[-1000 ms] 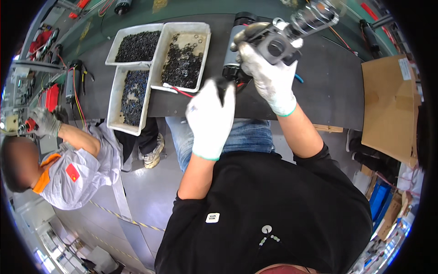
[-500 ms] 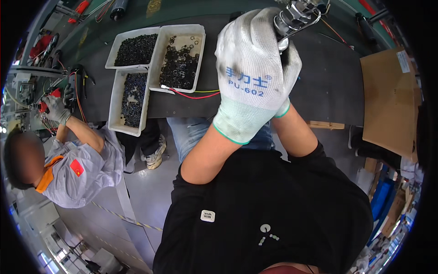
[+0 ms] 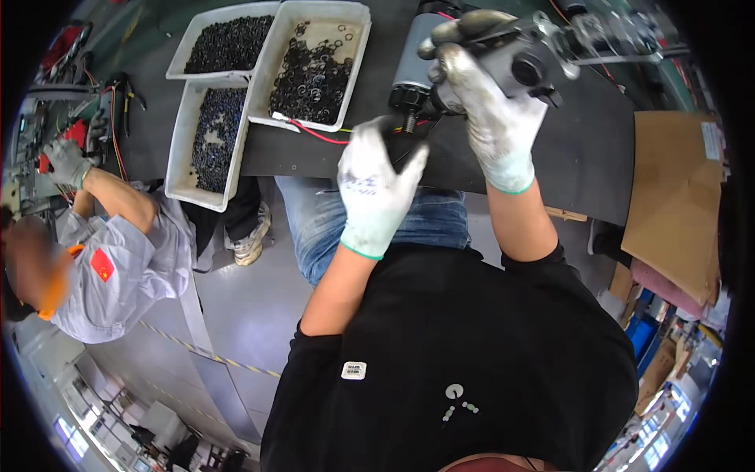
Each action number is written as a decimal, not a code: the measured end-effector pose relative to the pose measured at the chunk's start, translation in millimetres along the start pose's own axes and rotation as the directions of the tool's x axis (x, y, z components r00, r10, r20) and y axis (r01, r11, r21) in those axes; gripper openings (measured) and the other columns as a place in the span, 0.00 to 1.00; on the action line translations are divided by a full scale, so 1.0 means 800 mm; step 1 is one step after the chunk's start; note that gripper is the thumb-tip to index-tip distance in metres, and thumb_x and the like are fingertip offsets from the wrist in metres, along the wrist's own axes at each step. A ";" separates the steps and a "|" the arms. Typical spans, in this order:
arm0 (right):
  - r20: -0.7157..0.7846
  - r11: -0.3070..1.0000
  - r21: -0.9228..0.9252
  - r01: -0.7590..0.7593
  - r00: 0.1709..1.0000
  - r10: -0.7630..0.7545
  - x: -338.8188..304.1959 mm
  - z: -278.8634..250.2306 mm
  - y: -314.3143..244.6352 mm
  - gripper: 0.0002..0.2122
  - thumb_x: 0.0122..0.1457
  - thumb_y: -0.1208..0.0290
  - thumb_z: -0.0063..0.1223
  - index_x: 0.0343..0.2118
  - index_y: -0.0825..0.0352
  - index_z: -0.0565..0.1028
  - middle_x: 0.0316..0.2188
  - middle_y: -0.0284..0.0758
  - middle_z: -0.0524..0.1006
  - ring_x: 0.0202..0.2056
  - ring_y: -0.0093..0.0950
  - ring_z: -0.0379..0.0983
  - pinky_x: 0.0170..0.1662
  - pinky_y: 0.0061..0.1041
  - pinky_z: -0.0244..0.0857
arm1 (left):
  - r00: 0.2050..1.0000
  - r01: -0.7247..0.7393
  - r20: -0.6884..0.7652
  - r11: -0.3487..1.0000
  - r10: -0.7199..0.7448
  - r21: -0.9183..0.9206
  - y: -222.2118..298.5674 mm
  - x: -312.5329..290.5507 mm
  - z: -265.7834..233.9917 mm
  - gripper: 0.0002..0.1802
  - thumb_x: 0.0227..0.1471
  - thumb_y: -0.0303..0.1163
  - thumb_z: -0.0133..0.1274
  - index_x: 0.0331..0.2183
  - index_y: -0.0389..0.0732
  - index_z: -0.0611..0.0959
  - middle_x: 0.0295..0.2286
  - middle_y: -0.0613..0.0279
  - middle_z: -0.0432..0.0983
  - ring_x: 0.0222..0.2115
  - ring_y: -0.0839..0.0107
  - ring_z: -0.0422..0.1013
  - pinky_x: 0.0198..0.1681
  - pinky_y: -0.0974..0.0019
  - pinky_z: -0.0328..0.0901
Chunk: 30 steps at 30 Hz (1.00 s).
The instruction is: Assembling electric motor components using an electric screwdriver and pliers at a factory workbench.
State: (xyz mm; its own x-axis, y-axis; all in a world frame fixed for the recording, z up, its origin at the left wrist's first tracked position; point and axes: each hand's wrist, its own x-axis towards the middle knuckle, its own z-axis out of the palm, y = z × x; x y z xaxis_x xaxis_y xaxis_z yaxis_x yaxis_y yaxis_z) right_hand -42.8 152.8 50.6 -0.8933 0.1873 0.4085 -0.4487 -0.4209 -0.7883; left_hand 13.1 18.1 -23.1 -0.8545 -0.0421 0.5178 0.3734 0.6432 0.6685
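My right hand (image 3: 497, 110), in a white glove with darkened fingers, is closed around a grey device (image 3: 515, 69), lifted over the far side of the table (image 3: 586, 153). A shiny, see-through-looking coiled part runs out from it to the far right, too blurred for me to name. My left hand (image 3: 376, 182), gloved the same way, is lower and nearer, thumb and fingers parted in a V – its dark fingertips smear, so I cannot tell whether anything small is pinched there.

Between and beyond the hands I see a grey cylinder (image 3: 413, 59) with a black collar and a threaded tip (image 3: 409, 123) facing near. Whether the right fingers touch it, I cannot tell. A red wire (image 3: 314, 133) with a white connector (image 3: 279, 116) reaches left from behind the left hand, along the near edge of a tray of black rings (image 3: 334, 49).

Two more white trays adjoin that one: a far-left tray of small black parts (image 3: 206, 75) and a near-left tray of blue-black bits (image 3: 197, 196). Farther left, a co-worker (image 3: 130, 252) in a grey shirt has a gloved hand (image 3: 67, 164) beside something red. At the right stands a cardboard box (image 3: 672, 197) – and on the near-left floor runs a striped tape line (image 3: 179, 341)
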 end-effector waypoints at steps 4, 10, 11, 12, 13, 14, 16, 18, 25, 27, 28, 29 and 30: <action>0.099 0.979 -0.154 0.131 0.988 -0.117 0.000 -0.017 0.018 0.15 0.64 0.83 0.55 0.53 0.70 0.70 0.40 0.43 0.80 0.38 0.34 0.80 0.39 0.26 0.76 | 0.998 -0.041 0.054 0.983 0.032 0.177 -0.030 0.005 0.030 0.22 0.48 0.38 0.68 0.41 0.38 0.79 0.32 0.55 0.79 0.33 0.56 0.77 0.38 0.55 0.71; 0.251 0.970 -0.015 0.242 0.940 -0.231 0.011 -0.020 0.037 0.15 0.65 0.83 0.52 0.53 0.70 0.70 0.40 0.45 0.78 0.38 0.38 0.78 0.35 0.31 0.76 | 0.999 -0.016 0.039 0.998 0.014 0.065 -0.047 0.019 0.039 0.15 0.46 0.37 0.69 0.31 0.42 0.80 0.23 0.61 0.79 0.23 0.59 0.75 0.32 0.57 0.69; 0.271 0.969 0.036 0.244 0.931 -0.244 0.013 -0.021 0.039 0.14 0.65 0.83 0.52 0.53 0.69 0.70 0.40 0.45 0.78 0.37 0.38 0.78 0.35 0.31 0.76 | 0.999 -0.005 0.046 0.998 0.002 0.060 -0.047 0.021 0.039 0.15 0.46 0.37 0.69 0.31 0.42 0.80 0.23 0.61 0.79 0.23 0.59 0.75 0.32 0.57 0.69; 0.269 0.972 0.027 0.234 0.935 -0.233 0.015 -0.022 0.040 0.14 0.65 0.83 0.52 0.53 0.69 0.70 0.40 0.45 0.78 0.37 0.38 0.78 0.35 0.31 0.76 | 0.998 0.021 0.059 0.999 -0.023 0.047 -0.045 0.023 0.039 0.15 0.46 0.36 0.70 0.31 0.41 0.81 0.24 0.60 0.80 0.24 0.58 0.76 0.33 0.56 0.69; 0.257 0.972 0.004 0.234 0.939 -0.227 0.017 -0.022 0.038 0.14 0.65 0.82 0.52 0.53 0.69 0.69 0.40 0.45 0.77 0.37 0.37 0.77 0.34 0.31 0.75 | 0.996 0.046 0.073 0.998 -0.048 0.034 -0.043 0.024 0.038 0.15 0.45 0.34 0.71 0.31 0.41 0.81 0.24 0.59 0.81 0.25 0.56 0.76 0.33 0.55 0.69; 0.246 0.972 -0.019 0.235 0.943 -0.223 0.018 -0.022 0.036 0.14 0.65 0.81 0.53 0.53 0.68 0.69 0.39 0.45 0.77 0.37 0.37 0.77 0.34 0.31 0.75 | 0.994 0.069 0.087 0.997 -0.071 0.021 -0.042 0.024 0.037 0.15 0.44 0.33 0.71 0.31 0.40 0.81 0.25 0.58 0.81 0.26 0.55 0.76 0.33 0.54 0.70; 0.231 0.972 -0.048 0.231 0.949 -0.214 0.018 -0.022 0.036 0.14 0.65 0.79 0.53 0.53 0.68 0.69 0.39 0.44 0.76 0.37 0.36 0.76 0.33 0.31 0.74 | 0.994 0.067 0.085 0.997 -0.069 0.022 -0.043 0.024 0.036 0.15 0.44 0.34 0.71 0.31 0.41 0.81 0.25 0.58 0.81 0.25 0.56 0.76 0.33 0.55 0.69; 0.282 0.972 -0.049 0.230 0.937 -0.207 0.019 -0.021 0.036 0.13 0.65 0.78 0.52 0.52 0.68 0.69 0.38 0.44 0.76 0.36 0.36 0.76 0.33 0.32 0.74 | 0.997 0.044 0.061 0.999 -0.045 0.029 -0.045 0.025 0.035 0.14 0.45 0.35 0.70 0.30 0.42 0.81 0.25 0.60 0.80 0.22 0.58 0.74 0.31 0.57 0.69; 0.343 0.956 -0.102 0.276 0.911 -0.227 0.022 -0.022 0.037 0.13 0.64 0.78 0.51 0.51 0.68 0.70 0.35 0.42 0.76 0.34 0.34 0.75 0.33 0.32 0.73 | 0.998 0.035 0.061 0.999 -0.035 0.003 -0.047 0.025 0.037 0.14 0.45 0.36 0.69 0.30 0.42 0.81 0.25 0.58 0.80 0.23 0.56 0.75 0.31 0.56 0.69; 0.345 0.967 -0.067 0.246 0.915 -0.209 0.024 -0.025 0.033 0.13 0.64 0.78 0.51 0.52 0.68 0.70 0.36 0.42 0.77 0.35 0.34 0.76 0.33 0.32 0.73 | 0.997 0.039 0.060 0.999 -0.039 -0.004 -0.044 0.024 0.034 0.14 0.45 0.36 0.69 0.30 0.42 0.81 0.25 0.58 0.80 0.23 0.56 0.75 0.31 0.56 0.69; 0.347 0.966 -0.065 0.250 0.913 -0.213 0.022 -0.021 0.031 0.13 0.64 0.78 0.51 0.52 0.68 0.70 0.36 0.42 0.77 0.35 0.34 0.76 0.33 0.32 0.73 | 0.996 0.062 0.070 0.998 -0.062 0.001 -0.044 0.023 0.034 0.14 0.46 0.36 0.69 0.30 0.42 0.81 0.25 0.58 0.80 0.24 0.55 0.75 0.31 0.56 0.69; 0.288 0.966 -0.107 0.237 0.937 -0.198 0.017 -0.014 0.027 0.13 0.64 0.78 0.51 0.52 0.68 0.70 0.36 0.43 0.78 0.36 0.34 0.76 0.34 0.32 0.74 | 0.993 0.084 0.081 0.996 -0.084 0.005 -0.044 0.022 0.033 0.14 0.46 0.36 0.69 0.30 0.41 0.81 0.25 0.57 0.80 0.24 0.55 0.75 0.32 0.56 0.70; 0.227 0.964 -0.149 0.221 0.956 -0.184 0.013 -0.007 0.024 0.14 0.65 0.78 0.51 0.53 0.68 0.70 0.37 0.44 0.78 0.36 0.35 0.77 0.34 0.32 0.74 | 0.990 0.106 0.091 0.994 -0.107 0.010 -0.043 0.022 0.032 0.14 0.46 0.36 0.69 0.30 0.41 0.82 0.25 0.57 0.80 0.24 0.55 0.75 0.32 0.56 0.70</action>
State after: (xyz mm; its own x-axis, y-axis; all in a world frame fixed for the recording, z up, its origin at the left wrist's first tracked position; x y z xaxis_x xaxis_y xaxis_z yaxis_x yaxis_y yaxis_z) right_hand -60.9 151.9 37.3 -0.7664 0.0551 0.6401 -0.6333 -0.2325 -0.7382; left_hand -24.1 14.7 -51.1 -0.9188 -0.0408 0.3927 0.2768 0.6428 0.7143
